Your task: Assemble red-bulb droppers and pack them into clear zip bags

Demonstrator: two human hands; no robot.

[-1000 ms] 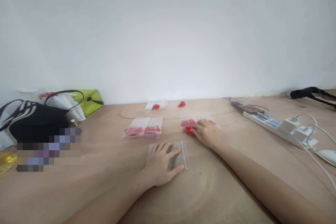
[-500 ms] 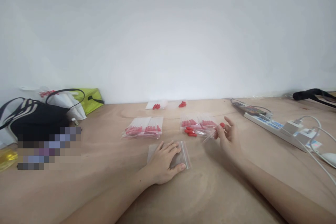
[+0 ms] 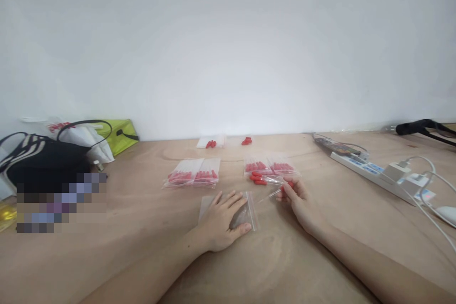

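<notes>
My left hand (image 3: 223,223) lies flat with fingers spread on a clear zip bag (image 3: 252,216), its zip edge showing to the right. In the pinched fingers of my right hand (image 3: 299,204) is a glass dropper (image 3: 270,195) with a red bulb. Its thin clear tube points left toward the zip bag, apart from it. Just beyond, several loose droppers (image 3: 259,179) lie with their red bulbs to the left. Zip bags filled with red-bulbed droppers rest behind, one group on the left (image 3: 194,175) and one on the right (image 3: 269,166).
Farther back are a pale bag with red pieces (image 3: 211,144) and another red cluster (image 3: 246,141). A power strip (image 3: 370,171) with chargers and cables, and a phone (image 3: 337,146), lie right. At left stand a black bag (image 3: 46,161) and a green bag (image 3: 119,137).
My right hand has moved left and slightly down with the dropper, bringing its tube closer to the zip bag. My left hand stays on the bag.
</notes>
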